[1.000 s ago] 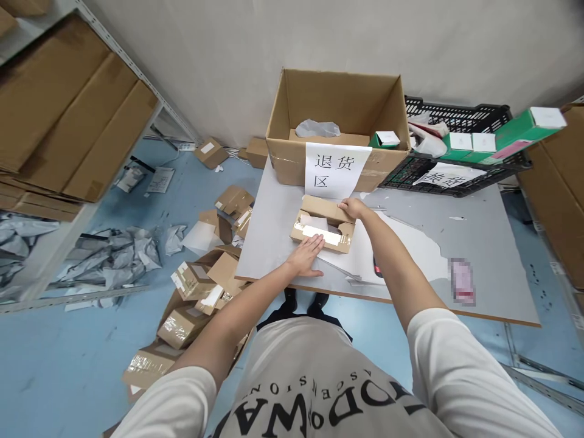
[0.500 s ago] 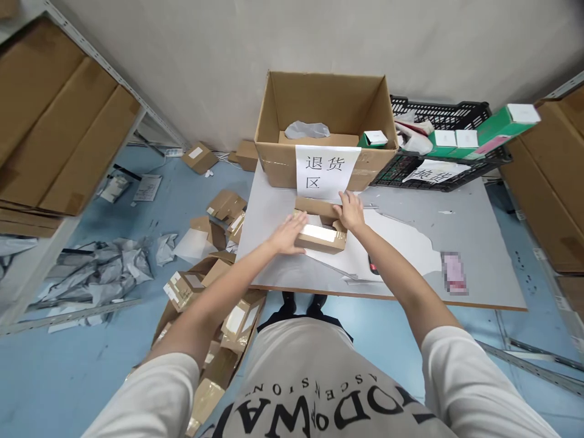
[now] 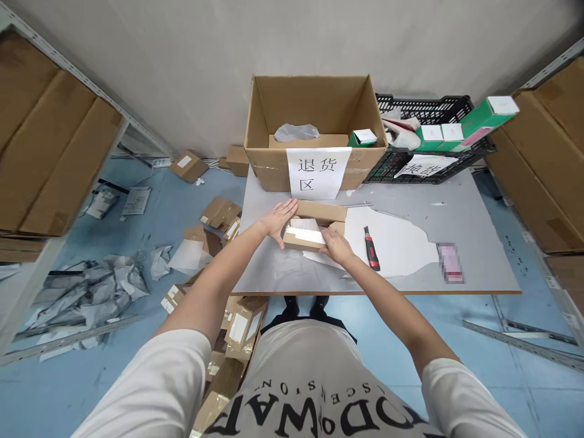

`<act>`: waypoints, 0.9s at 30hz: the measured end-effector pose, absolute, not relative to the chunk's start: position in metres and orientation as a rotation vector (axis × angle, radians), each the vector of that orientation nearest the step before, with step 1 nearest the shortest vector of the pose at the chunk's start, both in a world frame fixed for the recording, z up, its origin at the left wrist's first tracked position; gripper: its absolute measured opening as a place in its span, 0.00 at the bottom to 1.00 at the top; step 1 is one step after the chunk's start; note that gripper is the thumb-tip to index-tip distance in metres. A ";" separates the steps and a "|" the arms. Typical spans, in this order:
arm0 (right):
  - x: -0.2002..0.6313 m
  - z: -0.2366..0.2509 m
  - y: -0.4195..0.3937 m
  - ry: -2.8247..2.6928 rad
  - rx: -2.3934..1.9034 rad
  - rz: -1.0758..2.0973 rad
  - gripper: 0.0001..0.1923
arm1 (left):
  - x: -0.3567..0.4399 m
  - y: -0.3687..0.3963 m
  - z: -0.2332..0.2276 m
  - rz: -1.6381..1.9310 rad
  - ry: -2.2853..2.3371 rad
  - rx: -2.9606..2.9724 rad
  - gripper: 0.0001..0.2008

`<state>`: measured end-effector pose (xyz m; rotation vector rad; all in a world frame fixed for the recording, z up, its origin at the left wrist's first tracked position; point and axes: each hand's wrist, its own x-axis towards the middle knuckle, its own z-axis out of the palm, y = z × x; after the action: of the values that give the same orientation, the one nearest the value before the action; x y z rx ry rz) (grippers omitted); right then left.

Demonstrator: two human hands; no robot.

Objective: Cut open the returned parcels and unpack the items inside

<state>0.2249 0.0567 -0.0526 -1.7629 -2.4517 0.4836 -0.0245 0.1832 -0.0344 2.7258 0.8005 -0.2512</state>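
A: In the head view, what did the two hands do?

B: Both were at a small cardboard box [image 3: 312, 228] that lay on the grey table [image 3: 479, 243], near its left near part. The left hand [image 3: 276, 219] lay flat against the left end of the box, fingers stretched out and together, so its grip was not closed around anything. The right hand [image 3: 334, 244] rested on the near right corner of the box. Its fingers pressed on the edge, but I could not tell if the grip was really clamped on it.

A: Was the box closed?

B: No, the far flap stood open, and something white and shiny showed inside.

A: What lay around it?

B: Under the box and to the right lay a white sheet [image 3: 392, 240] with a torn edge. On this sheet, just right of the right hand, lay a red and black cutter [image 3: 371, 249]. Further right on the table lay a small pink item [image 3: 449, 263], blurred. At the far edge stood a big open carton [image 3: 314, 121] with a paper sign [image 3: 318, 173] on its front, and right of it a black crate [image 3: 424, 140] with green boxes [image 3: 483, 118]. On the blue floor [image 3: 91, 365] at the left lay many small cardboard boxes [image 3: 219, 213] and grey plastic bags [image 3: 100, 289].
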 end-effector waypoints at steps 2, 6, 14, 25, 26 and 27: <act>0.226 -0.049 0.057 -2.450 -1.737 0.504 0.28 | -0.024 0.182 -0.039 -0.256 0.792 2.727 0.69; 0.228 -0.040 0.054 -2.482 -1.768 0.441 0.16 | -0.024 0.178 -0.046 -0.309 0.836 2.708 0.72; 0.233 -0.050 0.015 -2.613 -1.607 0.256 0.21 | -0.022 0.176 -0.051 -0.393 0.877 2.637 0.74; 0.237 -0.084 -0.022 -2.640 -1.428 0.380 0.25 | -0.020 0.178 -0.046 -0.491 0.906 2.489 0.71; 0.236 -0.083 -0.023 -2.623 -1.437 0.406 0.25 | -0.019 0.175 -0.045 -0.487 0.930 2.481 0.69; 0.235 -0.081 -0.024 -2.593 -1.456 0.436 0.24 | -0.017 0.173 -0.043 -0.481 0.961 2.473 0.68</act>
<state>0.2350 -0.0242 -0.0813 -1.4558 -2.5928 0.4363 -0.0173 0.1726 -0.0433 2.4725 0.9607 -0.4814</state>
